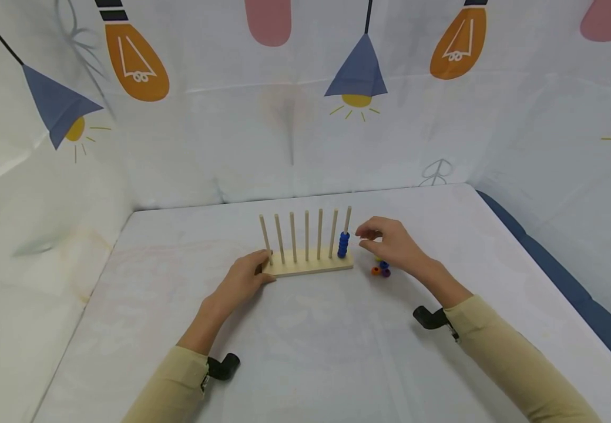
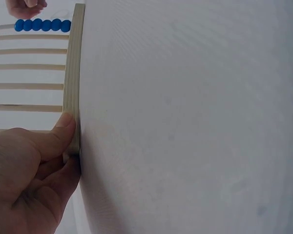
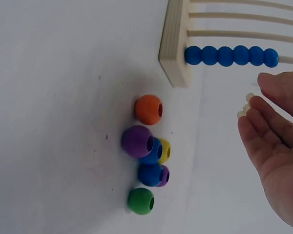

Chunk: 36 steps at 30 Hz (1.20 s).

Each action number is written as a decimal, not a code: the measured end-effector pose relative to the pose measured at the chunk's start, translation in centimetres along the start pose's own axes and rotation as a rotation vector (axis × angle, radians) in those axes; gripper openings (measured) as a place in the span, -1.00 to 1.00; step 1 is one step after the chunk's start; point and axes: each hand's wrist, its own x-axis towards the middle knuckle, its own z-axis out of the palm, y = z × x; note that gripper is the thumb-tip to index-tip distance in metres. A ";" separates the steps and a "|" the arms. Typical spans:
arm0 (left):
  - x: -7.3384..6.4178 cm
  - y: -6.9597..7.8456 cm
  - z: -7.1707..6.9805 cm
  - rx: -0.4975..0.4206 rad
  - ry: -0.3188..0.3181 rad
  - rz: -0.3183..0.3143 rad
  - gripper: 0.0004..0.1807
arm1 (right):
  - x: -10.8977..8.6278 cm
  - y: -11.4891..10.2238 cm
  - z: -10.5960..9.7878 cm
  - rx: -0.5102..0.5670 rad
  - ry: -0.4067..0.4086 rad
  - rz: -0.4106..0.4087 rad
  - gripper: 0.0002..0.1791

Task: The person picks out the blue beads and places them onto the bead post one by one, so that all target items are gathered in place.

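A wooden peg rack [image 1: 311, 268], a long base with several upright pegs, stands on the table. Its left end is pinched by my left hand [image 1: 239, 278], with the thumb on the front edge in the left wrist view. Several blue beads [image 3: 225, 56] are stacked on the rightmost peg, whose upper part is bare. My right hand [image 1: 392, 242] is just right of that peg, its thumb and fingers apart and no bead visible between them. Below it lie loose beads: orange [image 3: 147, 110], purple [image 3: 136, 141], blue [image 3: 149, 174], yellow [image 3: 165, 150] and green [image 3: 140, 201].
The white-covered table [image 1: 316, 358] extends around the rack. A white curtain [image 1: 242, 141] printed with lamps and bulbs hangs behind the table and at both sides. Dark blue padding [image 1: 564, 273] runs along the right table edge.
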 end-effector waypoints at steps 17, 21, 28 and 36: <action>0.0 -0.1 0.0 -0.001 -0.003 0.008 -0.73 | -2.0 2.8 -0.7 -0.120 -0.066 0.032 -0.77; 0.1 -0.1 0.1 -0.002 -0.005 0.004 -0.73 | -2.3 3.2 -0.9 -0.142 -0.079 0.058 -0.78; 0.0 -0.1 0.1 -0.006 -0.002 0.005 -0.71 | -3.0 3.9 -1.2 -0.158 -0.082 0.077 -0.79; 0.1 -0.1 0.0 -0.007 0.000 0.007 -0.67 | -3.4 4.6 -1.3 -0.190 -0.096 0.118 -0.77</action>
